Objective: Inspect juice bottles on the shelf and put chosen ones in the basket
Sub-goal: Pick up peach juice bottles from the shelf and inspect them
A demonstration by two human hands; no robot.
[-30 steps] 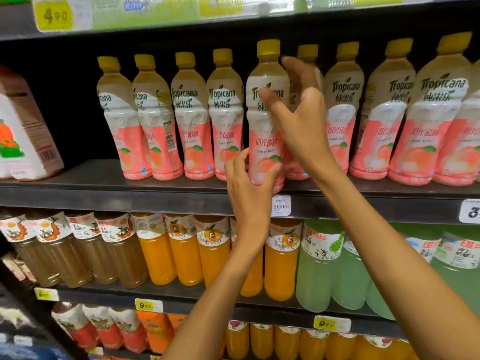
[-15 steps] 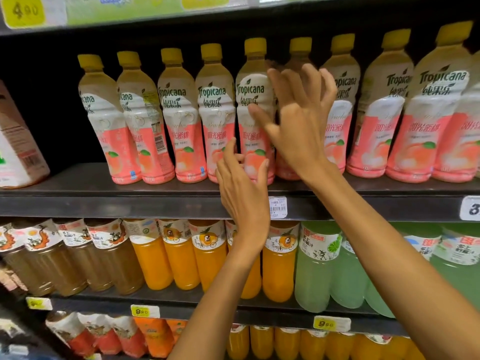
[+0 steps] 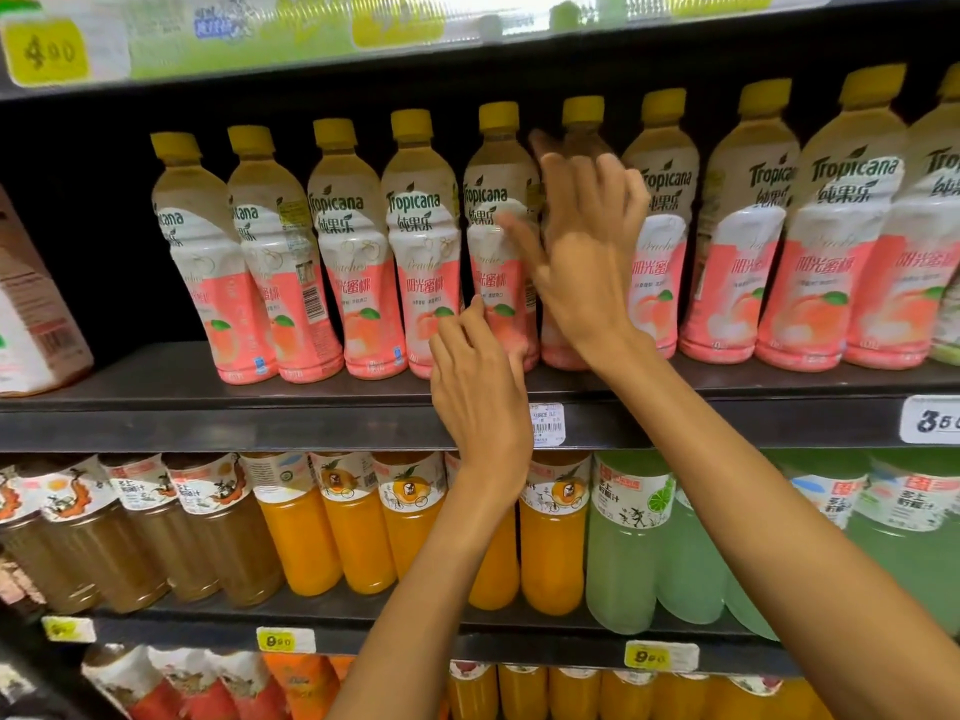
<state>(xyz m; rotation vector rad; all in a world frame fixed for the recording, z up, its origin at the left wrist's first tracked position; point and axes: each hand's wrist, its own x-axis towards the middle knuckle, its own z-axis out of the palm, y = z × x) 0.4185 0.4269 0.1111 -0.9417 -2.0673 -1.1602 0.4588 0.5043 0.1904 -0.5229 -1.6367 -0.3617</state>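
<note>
Our left hand and right hand, fingers spread, touch a pink-labelled, yellow-capped plastic peach-juice bottle on the black shelf; full, probably weighty and slick, best gripped at its waist.

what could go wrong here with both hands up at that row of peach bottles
1. The Tropicana peach bottles stand packed side by side near the shelf edge; the right hand, spread across two of them, could tip a neighbour forward.
2. The left hand only touches the base of one bottle with straight fingers, so a pull now might slide it off ungripped.
3. The right hand is motion-blurred, suggesting fast movement that could knock bottles.
</note>
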